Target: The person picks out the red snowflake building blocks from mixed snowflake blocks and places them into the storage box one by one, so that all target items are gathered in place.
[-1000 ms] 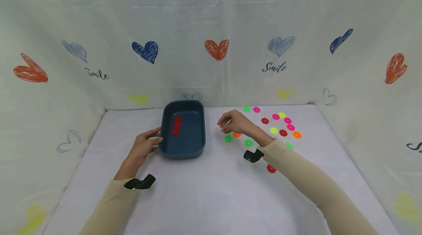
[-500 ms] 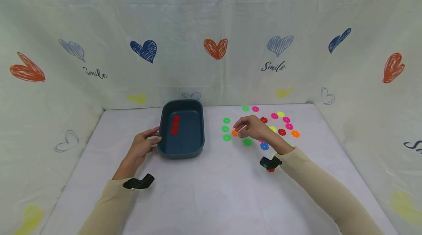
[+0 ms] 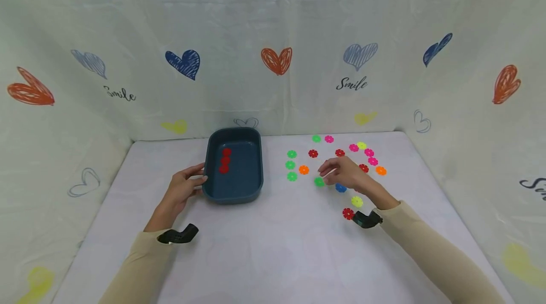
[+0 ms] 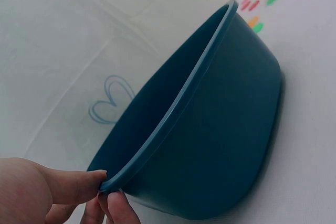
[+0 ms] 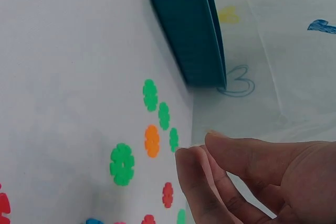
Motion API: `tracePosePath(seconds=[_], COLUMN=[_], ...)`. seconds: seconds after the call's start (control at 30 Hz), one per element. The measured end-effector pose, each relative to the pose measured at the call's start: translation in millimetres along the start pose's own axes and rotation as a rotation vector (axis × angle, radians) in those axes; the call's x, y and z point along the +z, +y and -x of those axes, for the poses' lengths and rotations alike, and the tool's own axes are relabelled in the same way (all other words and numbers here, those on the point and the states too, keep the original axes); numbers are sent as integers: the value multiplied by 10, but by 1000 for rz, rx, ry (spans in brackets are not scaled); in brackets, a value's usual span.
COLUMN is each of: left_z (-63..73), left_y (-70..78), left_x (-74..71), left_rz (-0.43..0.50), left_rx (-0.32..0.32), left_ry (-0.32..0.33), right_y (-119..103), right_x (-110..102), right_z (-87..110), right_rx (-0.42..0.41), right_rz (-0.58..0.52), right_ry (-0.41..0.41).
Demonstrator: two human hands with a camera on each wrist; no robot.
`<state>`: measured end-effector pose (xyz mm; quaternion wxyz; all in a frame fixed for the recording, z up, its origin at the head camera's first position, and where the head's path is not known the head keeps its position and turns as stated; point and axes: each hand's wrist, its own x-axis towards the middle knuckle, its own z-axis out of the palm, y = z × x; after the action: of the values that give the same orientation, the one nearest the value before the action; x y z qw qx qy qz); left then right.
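Note:
My left hand [image 3: 182, 194] pinches the left rim of a dark blue rectangular tray [image 3: 252, 171], thumb on one side of the rim and fingers on the other, as the left wrist view [image 4: 100, 184] shows. Three red flower-shaped plastic pieces [image 3: 224, 161] lie in a row inside the tray. My right hand [image 3: 344, 172] hovers over scattered flower pieces, nearest a green flower piece [image 3: 319, 182] and a blue flower piece [image 3: 341, 188]. Its fingers are loosely bent, and nothing shows between thumb and forefinger in the right wrist view. Some pieces are hidden under it.
Three green flower pieces [image 3: 290, 165] form a column right of the tray, beside an orange flower piece [image 3: 304, 170]. Pink, yellow, red and orange pieces [image 3: 373, 161] spread farther right. A white cloth with printed hearts [image 3: 276, 61] hangs behind the table [image 3: 264, 256].
My right hand has moved right and a little nearer from beside the green column, uncovering green, orange and red pieces. The left hand keeps its grip on the tray.

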<state>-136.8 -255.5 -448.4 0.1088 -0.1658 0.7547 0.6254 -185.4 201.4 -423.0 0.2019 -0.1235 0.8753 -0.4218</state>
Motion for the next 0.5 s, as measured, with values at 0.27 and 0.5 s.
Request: tracePosePath(seconds=[0.27, 0.5], left_z=[-27, -13], left_y=[-14, -11], left_x=[-16, -19], left_rz=[3, 6], left_rx=[-5, -3], left_ry=[-3, -5], right_y=[142, 291], right_x=[-58, -94], right_z=[175, 352], right_rx=[53, 82], right_rz=[3, -16], right_ry=[-8, -25])
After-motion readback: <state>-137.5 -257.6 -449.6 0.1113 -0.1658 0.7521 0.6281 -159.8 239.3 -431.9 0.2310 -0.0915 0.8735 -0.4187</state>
